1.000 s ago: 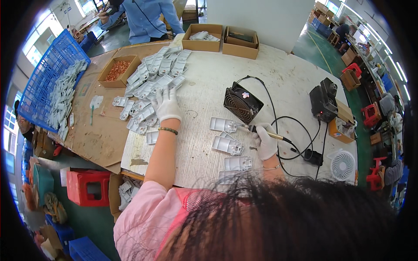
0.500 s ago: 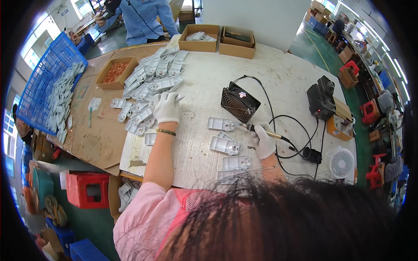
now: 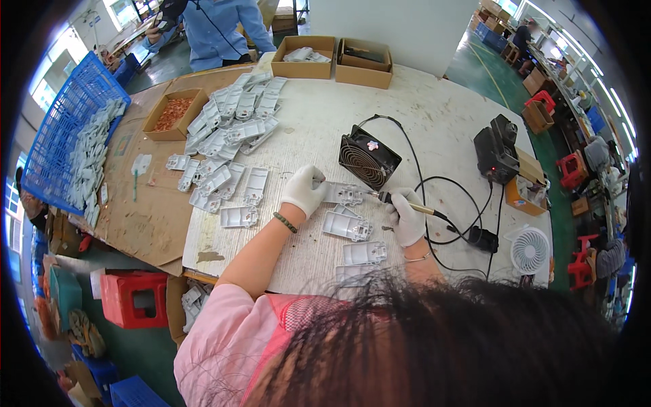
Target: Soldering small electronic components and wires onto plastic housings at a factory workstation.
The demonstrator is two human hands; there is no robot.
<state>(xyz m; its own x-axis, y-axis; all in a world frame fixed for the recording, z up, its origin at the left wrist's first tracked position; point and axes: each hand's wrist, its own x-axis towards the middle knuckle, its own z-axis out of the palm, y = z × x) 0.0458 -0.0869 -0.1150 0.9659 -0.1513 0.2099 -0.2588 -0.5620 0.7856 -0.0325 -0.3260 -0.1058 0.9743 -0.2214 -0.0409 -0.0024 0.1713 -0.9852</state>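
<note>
At the far left a blue crate (image 3: 64, 142) leans against the bench (image 3: 447, 115), full of grey plastic parts. Right of it, on the cardboard, sits a small box of reddish bits (image 3: 173, 114), and then a big heap of grey parts (image 3: 234, 125) spreads toward me; by the look of it these are yet to be worked, so most of the job is left.

My left hand (image 3: 303, 190), in a white glove, is closed down over the left end of the grey part (image 3: 344, 195) I'm working on, pinning it flat to the bench. That part lies between my two hands, just in front of the small black fan (image 3: 368, 161).

Three more parts (image 3: 347, 226) lie in a row toward me, near my right wrist; I judge these finished.

My right hand (image 3: 407, 216), also gloved, is wrapped around the soldering iron (image 3: 393, 200), its tip pointing left and touching or almost touching the part's right edge. Its cable runs right to the black station (image 3: 496, 152).
</note>
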